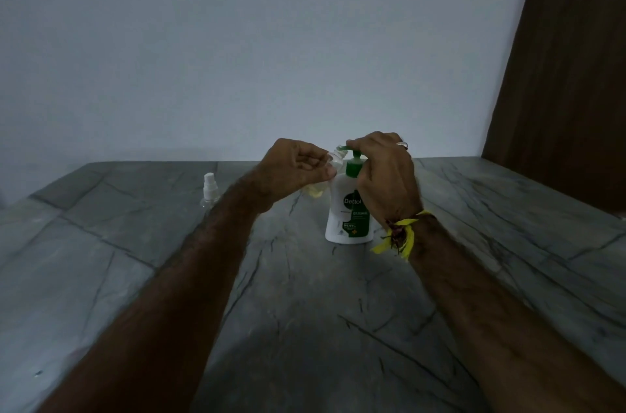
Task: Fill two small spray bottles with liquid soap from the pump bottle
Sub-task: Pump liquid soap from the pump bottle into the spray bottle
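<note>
Left hand (298, 163), center frame, grips an open small spray bottle (333, 158) w/ neck tilted under the nozzle of the pump bottle (350, 209) to catch soap, right hand (382, 168) curled over the pump head to press; 2nd spray bottle (209, 191) stands capped mid-left.

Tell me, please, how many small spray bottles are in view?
2. One small spray bottle is held in the left hand, its open neck at the pump bottle's spout. The capped spray bottle stands on the table, further left.
</note>
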